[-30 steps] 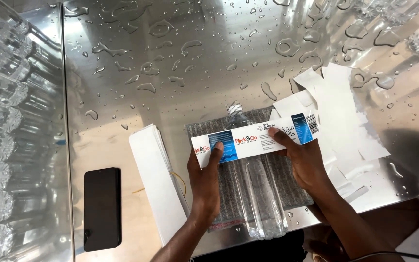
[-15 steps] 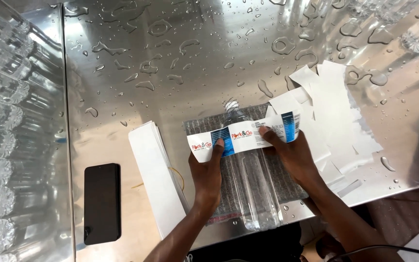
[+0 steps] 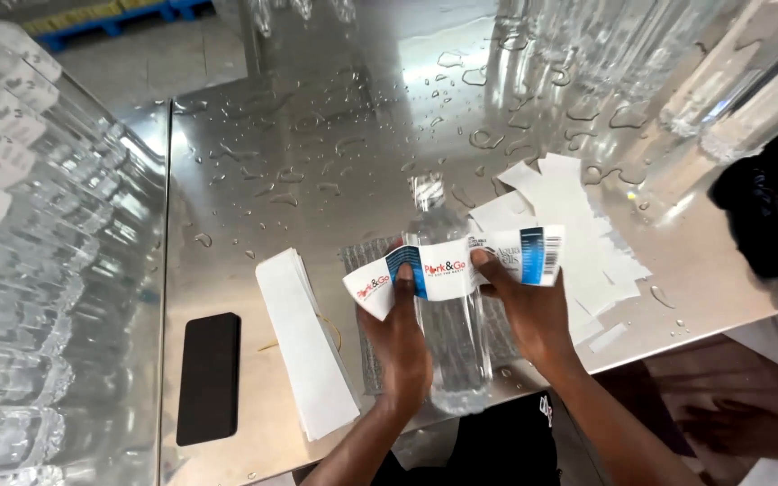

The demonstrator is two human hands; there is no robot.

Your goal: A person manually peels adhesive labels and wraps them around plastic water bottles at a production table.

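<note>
A clear plastic bottle (image 3: 447,346) lies lengthwise on a grey mat (image 3: 364,261) at the table's near edge, its cap end pointing away from me. A white and blue paper label (image 3: 443,268) is draped across the bottle's upper body. My left hand (image 3: 402,337) presses the label's left part with the thumb on the blue patch. My right hand (image 3: 524,306) pinches the label's right part, whose end sticks out to the right. Both hands hold the label against the bottle.
A stack of white label strips (image 3: 303,337) lies left of the mat, and a black phone (image 3: 209,376) further left. Peeled white backing papers (image 3: 569,225) pile up on the right. Many clear bottles (image 3: 20,225) stand at the left. The steel table (image 3: 335,126) is wet.
The camera has tilted up, showing more of the table's far side. The label has bent further down around the bottle, and its left end now curls downward.
</note>
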